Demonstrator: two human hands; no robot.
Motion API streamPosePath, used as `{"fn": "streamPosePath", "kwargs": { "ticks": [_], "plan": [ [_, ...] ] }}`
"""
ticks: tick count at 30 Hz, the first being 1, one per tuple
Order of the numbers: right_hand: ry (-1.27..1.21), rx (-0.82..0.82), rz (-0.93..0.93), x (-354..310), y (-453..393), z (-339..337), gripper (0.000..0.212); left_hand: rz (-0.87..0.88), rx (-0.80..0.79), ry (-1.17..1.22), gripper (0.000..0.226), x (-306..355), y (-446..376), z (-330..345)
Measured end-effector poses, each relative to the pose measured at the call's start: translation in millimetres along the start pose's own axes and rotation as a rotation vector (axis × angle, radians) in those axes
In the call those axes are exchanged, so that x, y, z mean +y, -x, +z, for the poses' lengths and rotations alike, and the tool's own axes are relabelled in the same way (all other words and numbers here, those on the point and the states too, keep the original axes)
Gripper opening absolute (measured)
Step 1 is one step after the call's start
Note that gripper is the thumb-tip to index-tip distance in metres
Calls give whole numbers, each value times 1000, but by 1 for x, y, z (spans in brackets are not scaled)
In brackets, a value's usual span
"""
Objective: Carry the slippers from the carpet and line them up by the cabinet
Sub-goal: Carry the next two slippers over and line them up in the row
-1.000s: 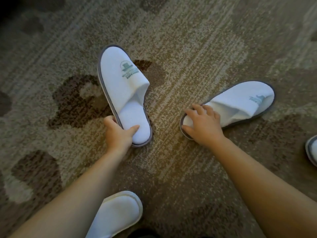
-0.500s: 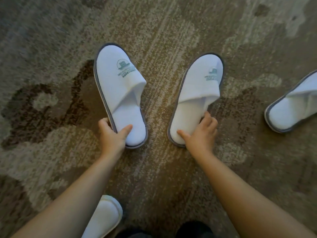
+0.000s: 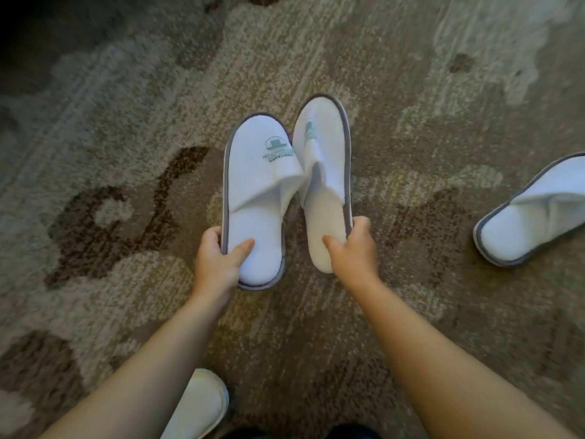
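Your left hand (image 3: 218,264) pinches the heel of the left slipper (image 3: 256,198), thumb on the insole, fingers under the sole. Your right hand (image 3: 351,248) grips the right slipper (image 3: 326,172) the same way — tilted on edge, its upper touching the left one's. Both sit over the carpet (image 3: 126,153). A third slipper (image 3: 531,217) lies far right.

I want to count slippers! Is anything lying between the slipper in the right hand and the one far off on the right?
Nothing: the head view shows bare carpet between the held slipper and that slipper.
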State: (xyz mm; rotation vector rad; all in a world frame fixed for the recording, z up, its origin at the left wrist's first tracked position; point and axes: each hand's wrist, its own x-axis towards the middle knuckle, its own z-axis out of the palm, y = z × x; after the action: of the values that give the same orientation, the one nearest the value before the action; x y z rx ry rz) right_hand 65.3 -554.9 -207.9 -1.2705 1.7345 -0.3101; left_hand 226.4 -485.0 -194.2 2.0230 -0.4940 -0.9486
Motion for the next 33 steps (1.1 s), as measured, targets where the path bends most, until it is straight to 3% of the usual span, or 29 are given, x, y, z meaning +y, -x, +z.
{"fn": "streamPosePath", "kwargs": {
  "ticks": [5, 13, 19, 25, 33],
  "plan": [
    [-233, 78, -44, -70, 54, -79, 28, 95, -26, -21, 27, 102, 51, -30],
    [-423, 183, -93, -208, 240, -296, 26, 150, -216, -73, 22, 339, 211, -96],
    [-435, 400, -85, -265, 357, -442, 31, 306, -392, -116, 22, 490, 317, -98],
    [-507, 726, 29, -273, 429, -506, 32, 381, -661, -90, 22, 556, 383, -54],
    [-697, 1267, 369, -255, 553, -523, 32, 605, -1234, -332, 22, 600, 472, 4]
  ]
}}
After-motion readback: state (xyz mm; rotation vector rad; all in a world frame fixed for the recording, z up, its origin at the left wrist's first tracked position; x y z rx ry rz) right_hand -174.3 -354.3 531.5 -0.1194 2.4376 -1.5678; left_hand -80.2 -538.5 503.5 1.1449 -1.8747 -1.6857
